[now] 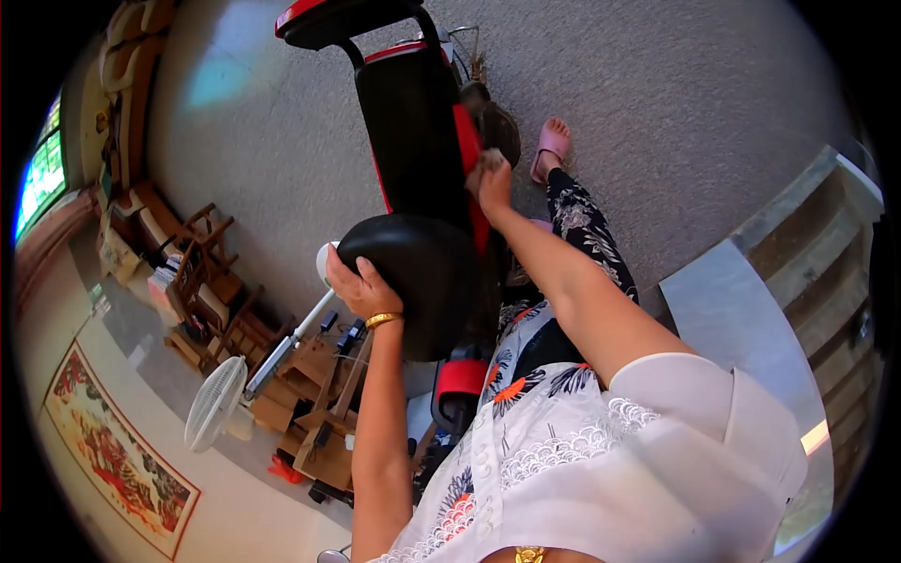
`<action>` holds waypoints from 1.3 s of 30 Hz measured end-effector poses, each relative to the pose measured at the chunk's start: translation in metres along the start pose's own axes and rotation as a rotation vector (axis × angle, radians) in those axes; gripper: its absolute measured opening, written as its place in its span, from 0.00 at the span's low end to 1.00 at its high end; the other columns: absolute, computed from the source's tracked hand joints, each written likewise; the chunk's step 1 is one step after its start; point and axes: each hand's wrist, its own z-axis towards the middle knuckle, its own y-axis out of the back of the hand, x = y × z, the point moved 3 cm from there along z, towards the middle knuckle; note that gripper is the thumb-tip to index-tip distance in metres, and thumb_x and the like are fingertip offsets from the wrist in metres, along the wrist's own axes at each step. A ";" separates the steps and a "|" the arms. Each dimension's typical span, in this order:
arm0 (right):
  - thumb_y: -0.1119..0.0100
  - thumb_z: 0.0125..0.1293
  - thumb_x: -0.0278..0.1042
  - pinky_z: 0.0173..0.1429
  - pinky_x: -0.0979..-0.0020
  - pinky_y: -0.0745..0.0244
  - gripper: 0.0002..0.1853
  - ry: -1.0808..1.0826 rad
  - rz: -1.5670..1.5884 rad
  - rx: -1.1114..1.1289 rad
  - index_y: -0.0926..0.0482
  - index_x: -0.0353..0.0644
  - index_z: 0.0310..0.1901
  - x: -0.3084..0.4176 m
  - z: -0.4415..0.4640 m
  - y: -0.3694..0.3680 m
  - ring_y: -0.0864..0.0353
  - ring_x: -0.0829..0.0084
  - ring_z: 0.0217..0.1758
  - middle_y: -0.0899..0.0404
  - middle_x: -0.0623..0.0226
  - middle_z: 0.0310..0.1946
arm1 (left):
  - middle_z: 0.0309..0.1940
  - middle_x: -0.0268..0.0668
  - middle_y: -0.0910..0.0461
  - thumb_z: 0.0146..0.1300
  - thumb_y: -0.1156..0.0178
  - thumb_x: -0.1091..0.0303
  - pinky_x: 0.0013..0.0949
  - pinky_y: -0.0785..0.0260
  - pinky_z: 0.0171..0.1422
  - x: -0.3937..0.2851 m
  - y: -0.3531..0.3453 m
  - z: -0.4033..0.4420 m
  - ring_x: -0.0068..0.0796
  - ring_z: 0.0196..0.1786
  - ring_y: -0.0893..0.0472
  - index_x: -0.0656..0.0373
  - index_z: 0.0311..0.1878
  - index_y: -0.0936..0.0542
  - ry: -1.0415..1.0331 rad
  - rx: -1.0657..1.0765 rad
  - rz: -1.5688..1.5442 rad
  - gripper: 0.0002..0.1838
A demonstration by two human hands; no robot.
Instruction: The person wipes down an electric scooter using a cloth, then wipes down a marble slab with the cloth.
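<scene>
Red/black scooter-type vehicle [413, 159] on grey floor [676, 103], directly in front of person. Rounded black seat [418, 267] at near end, long black panel beyond, padded backrest-type piece [347, 23] on tubes at far end.

L hand [361, 289]: fingers spread, on L edge of seat, not gripping. Gold bracelet [383, 320] on that wrist. R hand [493, 183]: at red side panel [466, 136], fingers curled, motion-blurred; can't tell if it's holding smth or touching.

Round black part sits just past R hand, ID unclear. Pink slipper [552, 141] on R foot, beside vehicle.

Containers: brown cardboard boxes [324, 458] lower L, w/ dark bits in or on them, can't tell which; contents n/a at this res. Red item [284, 469] next to boxes. Tan bag [117, 255] w/ wooden chairs [211, 235], contents not visible. Brown slatted unit [807, 272] far R, next to pale panel [737, 314].

White pedestal fan [214, 403] btwn boxes & wall; pole runs toward L hand. Wall pic [122, 450] lower L, window [42, 178] far L.
</scene>
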 end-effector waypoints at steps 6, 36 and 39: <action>0.57 0.61 0.34 0.55 0.62 0.34 0.18 -0.889 0.251 0.301 0.34 0.39 0.53 -0.052 -0.073 0.022 0.29 0.57 0.53 0.32 0.52 0.52 | 0.56 0.50 0.35 0.64 0.62 0.48 0.44 0.46 0.63 0.000 -0.001 0.000 0.51 0.58 0.35 0.61 0.61 0.38 0.003 -0.005 -0.005 0.30; 0.42 0.51 0.30 0.61 0.59 0.39 0.27 1.261 -0.428 0.788 0.36 0.46 0.55 0.205 -0.121 0.109 0.36 0.49 0.57 0.37 0.51 0.54 | 0.63 0.60 0.47 0.62 0.51 0.50 0.44 0.55 0.69 0.059 -0.008 -0.102 0.56 0.66 0.46 0.63 0.67 0.50 0.229 0.162 -0.296 0.37; 0.44 0.53 0.29 0.60 0.58 0.39 0.24 1.446 -0.498 0.776 0.34 0.46 0.53 0.220 -0.134 0.079 0.35 0.52 0.56 0.35 0.53 0.52 | 0.62 0.60 0.45 0.62 0.52 0.49 0.43 0.54 0.69 0.057 -0.007 -0.138 0.56 0.65 0.45 0.65 0.66 0.48 0.259 0.090 -0.385 0.37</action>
